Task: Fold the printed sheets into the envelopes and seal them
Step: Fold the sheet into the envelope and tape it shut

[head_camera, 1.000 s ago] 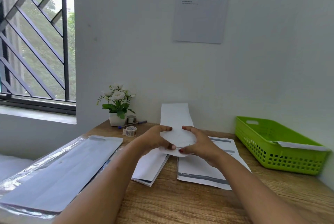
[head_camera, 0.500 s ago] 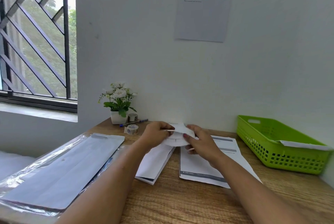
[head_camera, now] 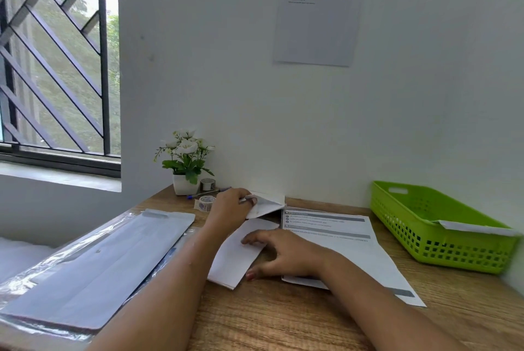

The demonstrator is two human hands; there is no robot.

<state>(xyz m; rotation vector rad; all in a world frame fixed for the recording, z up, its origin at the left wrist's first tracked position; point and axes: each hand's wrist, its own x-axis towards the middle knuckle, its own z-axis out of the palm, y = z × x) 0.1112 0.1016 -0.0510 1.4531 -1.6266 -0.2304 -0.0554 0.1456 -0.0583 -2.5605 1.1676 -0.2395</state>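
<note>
At the back of the wooden counter [head_camera: 283, 316], the left hand [head_camera: 229, 209] pinches a white paper envelope [head_camera: 265, 204], flap open. The right hand [head_camera: 283, 254] rests, fingers [head_camera: 252, 240] spread flat, on the folded white sheet [head_camera: 235, 260]. Best to hold the mouth wide and feed it crease-first.

Left hand [head_camera: 229, 209] grips envelope [head_camera: 266, 204] near the wall; right hand [head_camera: 283, 255] rests on folded sheet [head_camera: 234, 261] beside printed sheets [head_camera: 343, 240]; green basket [head_camera: 419, 226] stands at far right

One head-worn wide-angle camera looks forward and slightly down across the desk [head_camera: 269, 322] toward the near wall [head_camera: 226, 81].
</note>
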